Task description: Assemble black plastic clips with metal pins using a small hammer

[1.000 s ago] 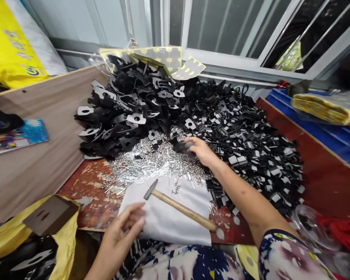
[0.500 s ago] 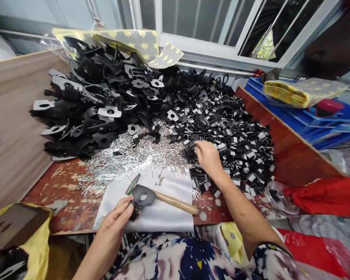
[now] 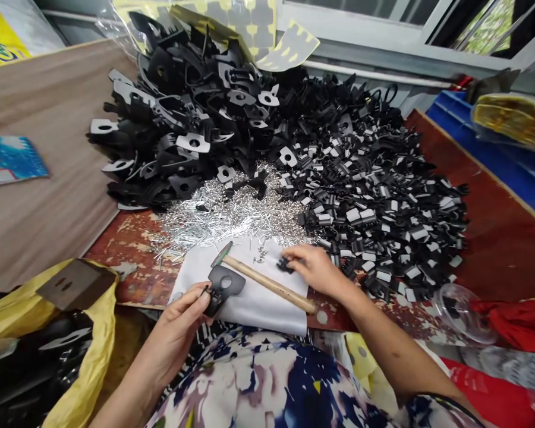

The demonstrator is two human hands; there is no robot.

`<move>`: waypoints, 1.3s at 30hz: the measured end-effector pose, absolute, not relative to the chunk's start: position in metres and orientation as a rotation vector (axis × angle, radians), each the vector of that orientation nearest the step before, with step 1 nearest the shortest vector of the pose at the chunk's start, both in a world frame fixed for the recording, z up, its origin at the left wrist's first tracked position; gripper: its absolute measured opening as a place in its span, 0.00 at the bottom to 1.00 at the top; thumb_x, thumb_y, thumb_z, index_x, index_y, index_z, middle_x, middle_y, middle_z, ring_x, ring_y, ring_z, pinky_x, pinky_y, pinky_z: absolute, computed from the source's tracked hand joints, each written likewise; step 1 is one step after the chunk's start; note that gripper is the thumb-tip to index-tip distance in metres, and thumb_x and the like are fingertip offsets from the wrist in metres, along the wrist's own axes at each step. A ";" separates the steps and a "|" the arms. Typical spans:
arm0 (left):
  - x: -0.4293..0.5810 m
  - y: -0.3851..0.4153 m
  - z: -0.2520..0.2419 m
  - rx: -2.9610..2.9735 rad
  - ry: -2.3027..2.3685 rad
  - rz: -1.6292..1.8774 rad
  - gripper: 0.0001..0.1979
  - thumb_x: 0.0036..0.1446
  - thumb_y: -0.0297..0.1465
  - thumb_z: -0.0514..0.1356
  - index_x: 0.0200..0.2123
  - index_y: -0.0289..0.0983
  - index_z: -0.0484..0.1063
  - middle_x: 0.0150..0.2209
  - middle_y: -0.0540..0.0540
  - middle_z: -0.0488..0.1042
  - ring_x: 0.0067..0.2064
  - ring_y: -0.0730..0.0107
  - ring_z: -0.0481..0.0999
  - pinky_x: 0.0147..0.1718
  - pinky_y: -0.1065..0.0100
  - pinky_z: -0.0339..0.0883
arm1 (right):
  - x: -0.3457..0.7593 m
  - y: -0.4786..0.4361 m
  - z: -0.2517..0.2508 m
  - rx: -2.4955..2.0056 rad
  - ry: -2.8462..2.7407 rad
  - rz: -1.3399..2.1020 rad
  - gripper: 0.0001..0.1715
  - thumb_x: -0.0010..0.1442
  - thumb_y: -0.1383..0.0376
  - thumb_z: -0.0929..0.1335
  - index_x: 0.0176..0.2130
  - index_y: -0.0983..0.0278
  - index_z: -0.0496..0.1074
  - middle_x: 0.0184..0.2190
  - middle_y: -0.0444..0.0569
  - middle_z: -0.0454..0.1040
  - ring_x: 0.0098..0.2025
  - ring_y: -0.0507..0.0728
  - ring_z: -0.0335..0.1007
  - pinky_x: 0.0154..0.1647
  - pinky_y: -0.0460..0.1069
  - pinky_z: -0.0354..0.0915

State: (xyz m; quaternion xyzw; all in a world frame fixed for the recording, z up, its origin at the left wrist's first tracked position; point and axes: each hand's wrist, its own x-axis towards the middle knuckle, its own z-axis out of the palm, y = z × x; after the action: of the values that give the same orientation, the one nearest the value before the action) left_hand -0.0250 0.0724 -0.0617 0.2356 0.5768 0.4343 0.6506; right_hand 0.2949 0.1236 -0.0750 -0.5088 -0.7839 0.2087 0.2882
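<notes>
Between the fingers of my left hand (image 3: 185, 312) is a flat black plastic piece with a round hole (image 3: 228, 284), held over the near edge of a white sheet (image 3: 245, 306). My right hand (image 3: 314, 267) pinches a small black plastic clip (image 3: 285, 263) above the sheet's right side. A hammer with a wooden handle (image 3: 271, 284) lies across the sheet between my hands. Beyond it spreads a heap of silver pins (image 3: 232, 214). Larger black plastic pieces (image 3: 173, 119) are piled at the back left, and many small black clips (image 3: 383, 208) at the right.
Brown boards wall the worktable (image 3: 129, 238) at left and right. A yellow bag (image 3: 100, 333) with black parts stands low on the left. A clear plastic cup (image 3: 461, 312) and red cloth (image 3: 517, 318) are at the right. Blue bins (image 3: 508, 148) stand beyond the right board.
My right hand has come away from the clip pile toward me, bringing a small black clip over the white sheet. My left hand still holds the holed piece. The camera view has shifted.
</notes>
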 end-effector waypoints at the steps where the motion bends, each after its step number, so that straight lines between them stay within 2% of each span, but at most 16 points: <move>1: -0.025 0.072 -0.063 0.551 1.300 0.978 0.25 0.31 0.44 0.81 0.35 0.40 0.86 0.47 0.46 0.74 0.36 0.70 0.69 0.29 0.73 0.68 | 0.288 0.115 -0.080 -1.338 -2.152 0.521 0.16 0.65 0.72 0.66 0.50 0.60 0.78 0.43 0.51 0.79 0.46 0.59 0.73 0.50 0.56 0.71; 4: -0.025 0.071 -0.069 0.616 1.257 0.938 0.21 0.38 0.44 0.79 0.35 0.40 0.86 0.47 0.45 0.73 0.39 0.68 0.70 0.29 0.73 0.68 | 0.275 0.099 -0.085 -1.404 -2.189 0.243 0.18 0.67 0.73 0.64 0.51 0.62 0.77 0.46 0.56 0.75 0.50 0.62 0.69 0.52 0.57 0.70; 9: -0.021 0.069 -0.075 0.713 1.176 0.927 0.16 0.47 0.43 0.75 0.37 0.41 0.86 0.49 0.45 0.68 0.39 0.68 0.69 0.30 0.72 0.69 | 0.266 0.097 -0.083 -1.618 -2.378 0.128 0.11 0.67 0.68 0.67 0.48 0.65 0.76 0.40 0.55 0.75 0.45 0.64 0.70 0.46 0.56 0.71; 13: -0.006 0.072 -0.070 0.842 1.067 0.855 0.12 0.50 0.41 0.74 0.29 0.38 0.84 0.46 0.45 0.65 0.39 0.68 0.68 0.31 0.71 0.73 | 0.262 0.101 -0.083 -1.661 -2.259 0.124 0.15 0.65 0.74 0.63 0.44 0.65 0.77 0.38 0.55 0.78 0.41 0.61 0.73 0.46 0.55 0.71; 17: 0.013 0.078 -0.063 0.852 0.982 0.814 0.12 0.48 0.40 0.75 0.27 0.37 0.82 0.45 0.45 0.64 0.39 0.67 0.67 0.32 0.68 0.77 | 0.249 0.098 -0.070 -1.346 -1.951 0.316 0.17 0.66 0.72 0.63 0.47 0.61 0.78 0.42 0.50 0.80 0.46 0.58 0.75 0.55 0.57 0.70; 22: 0.030 0.082 -0.059 0.845 0.850 0.886 0.11 0.53 0.39 0.72 0.35 0.38 0.85 0.47 0.43 0.66 0.44 0.64 0.69 0.35 0.69 0.78 | 0.217 0.089 -0.060 -1.155 -1.886 0.396 0.17 0.68 0.69 0.64 0.48 0.57 0.79 0.36 0.45 0.80 0.40 0.56 0.75 0.69 0.66 0.58; 29: 0.028 0.082 -0.064 0.836 0.800 0.906 0.11 0.56 0.38 0.70 0.34 0.36 0.84 0.45 0.43 0.67 0.42 0.67 0.69 0.33 0.73 0.75 | 0.203 0.083 -0.070 -1.097 -1.847 0.360 0.18 0.67 0.71 0.64 0.50 0.57 0.79 0.36 0.46 0.80 0.42 0.57 0.76 0.71 0.71 0.51; 32: 0.023 0.083 -0.068 0.887 0.814 0.917 0.12 0.55 0.39 0.71 0.32 0.36 0.83 0.46 0.43 0.66 0.39 0.68 0.70 0.31 0.73 0.76 | 0.199 0.076 -0.072 -1.060 -1.844 0.457 0.21 0.67 0.71 0.64 0.53 0.56 0.78 0.37 0.46 0.80 0.43 0.58 0.76 0.68 0.68 0.58; 35: 0.016 0.084 -0.071 0.991 0.865 0.943 0.12 0.54 0.40 0.72 0.31 0.36 0.83 0.54 0.40 0.63 0.44 0.62 0.72 0.31 0.69 0.78 | 0.197 0.071 -0.069 -1.019 -1.766 0.734 0.20 0.68 0.70 0.64 0.55 0.58 0.77 0.40 0.49 0.81 0.45 0.57 0.76 0.57 0.59 0.70; 37: 0.009 0.085 -0.071 1.071 0.900 0.940 0.11 0.56 0.40 0.70 0.32 0.37 0.84 0.62 0.39 0.60 0.48 0.57 0.72 0.29 0.69 0.77 | 0.202 0.076 -0.066 -1.005 -1.779 0.916 0.19 0.68 0.68 0.65 0.55 0.60 0.78 0.44 0.51 0.81 0.47 0.57 0.76 0.52 0.55 0.72; 39: 0.003 0.085 -0.073 1.093 0.910 0.925 0.11 0.57 0.40 0.69 0.34 0.37 0.84 0.62 0.38 0.63 0.45 0.60 0.73 0.27 0.71 0.75 | 0.211 0.090 -0.065 -1.034 -1.840 1.079 0.18 0.68 0.66 0.66 0.54 0.60 0.78 0.43 0.50 0.82 0.46 0.57 0.78 0.49 0.53 0.72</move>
State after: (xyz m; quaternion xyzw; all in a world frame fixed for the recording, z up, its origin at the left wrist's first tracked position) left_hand 0.0029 0.0849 -0.0729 0.4834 0.4023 0.4090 0.6613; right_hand 0.2111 0.0896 -0.0650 -0.4043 -0.7193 0.4218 0.3758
